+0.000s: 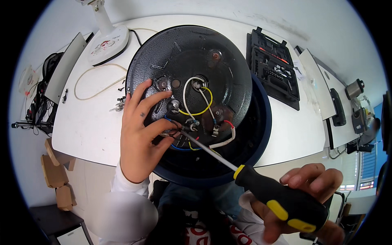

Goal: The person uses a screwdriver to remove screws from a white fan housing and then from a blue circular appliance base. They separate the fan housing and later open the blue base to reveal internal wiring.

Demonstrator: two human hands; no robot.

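Observation:
A round black metal appliance base [204,53] lies upside down on the white table [90,126], with white, yellow, blue and red wires [198,104] running between its terminals. My left hand [141,139] rests on its left part, fingers spread and touching the wires near a terminal. My right hand [310,200] grips the black and yellow handle of a screwdriver [281,200]. Its long steel shaft reaches up and left, with the tip at a screw terminal [185,128] beside my left fingers.
An open black tool case [271,65] lies to the right of the base. A white lamp foot [108,43] with its cable stands at the back left, small screws [118,104] near it. Cardboard pieces [55,171] lie on the floor at left.

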